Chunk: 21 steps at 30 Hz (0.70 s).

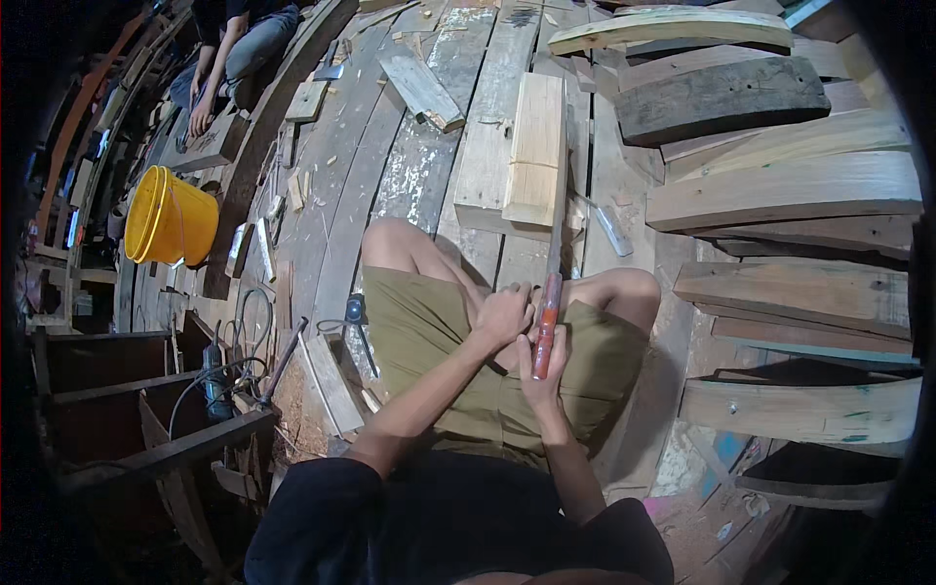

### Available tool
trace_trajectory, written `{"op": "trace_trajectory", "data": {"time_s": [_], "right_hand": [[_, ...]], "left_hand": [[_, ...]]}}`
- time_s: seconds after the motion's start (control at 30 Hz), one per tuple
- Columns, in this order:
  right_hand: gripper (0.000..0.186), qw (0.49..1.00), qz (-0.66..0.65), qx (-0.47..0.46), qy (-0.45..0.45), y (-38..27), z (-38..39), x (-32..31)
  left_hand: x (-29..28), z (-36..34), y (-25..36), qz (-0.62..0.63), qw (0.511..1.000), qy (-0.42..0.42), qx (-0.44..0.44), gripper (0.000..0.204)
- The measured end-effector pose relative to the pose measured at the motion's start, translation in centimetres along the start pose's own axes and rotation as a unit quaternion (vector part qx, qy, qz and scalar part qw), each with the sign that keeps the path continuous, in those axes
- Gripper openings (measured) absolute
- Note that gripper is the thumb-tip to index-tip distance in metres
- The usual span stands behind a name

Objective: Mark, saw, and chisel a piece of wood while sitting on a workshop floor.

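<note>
Right hand (550, 376) is closed around the reddish-orange cylindrical handle (548, 317) of a tool, near centre in front of the seated person, while the left hand (502, 314) lies just left of it, fingers curled; cannot tell whether these also grip. The tool's narrow grey metal blade (557, 239) points away to the far side, alongside the right side of a pale rectangular wood block (535, 161), which rests on a wider greyish timber (481, 174). Curved wooden planks (780, 195) lie stacked at right; a yellow plastic bucket (194, 222) stands far left.
</note>
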State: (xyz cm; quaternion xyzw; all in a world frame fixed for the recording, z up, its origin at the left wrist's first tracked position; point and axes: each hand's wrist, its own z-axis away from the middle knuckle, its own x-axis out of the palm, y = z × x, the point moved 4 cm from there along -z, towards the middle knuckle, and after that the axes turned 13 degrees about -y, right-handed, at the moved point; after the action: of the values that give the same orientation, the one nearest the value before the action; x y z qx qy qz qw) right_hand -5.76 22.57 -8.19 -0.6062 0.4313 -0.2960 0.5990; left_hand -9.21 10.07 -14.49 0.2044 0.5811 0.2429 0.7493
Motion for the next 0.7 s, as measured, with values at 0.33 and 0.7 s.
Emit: {"op": "trace_trajectory", "data": {"time_s": [0.33, 0.7], "right_hand": [[0.023, 1.000, -0.006, 0.006, 0.000, 0.4, 0.1, 0.1], [0.023, 0.999, -0.021, 0.030, -0.017, 0.4, -0.1, 0.2]], "left_hand": [[0.1, 0.0, 0.0, 0.002, 1.000, -0.002, -0.004, 0.026], [-0.3, -0.2, -0.1, 0.007, 1.000, 0.002, -0.005, 0.027]]}}
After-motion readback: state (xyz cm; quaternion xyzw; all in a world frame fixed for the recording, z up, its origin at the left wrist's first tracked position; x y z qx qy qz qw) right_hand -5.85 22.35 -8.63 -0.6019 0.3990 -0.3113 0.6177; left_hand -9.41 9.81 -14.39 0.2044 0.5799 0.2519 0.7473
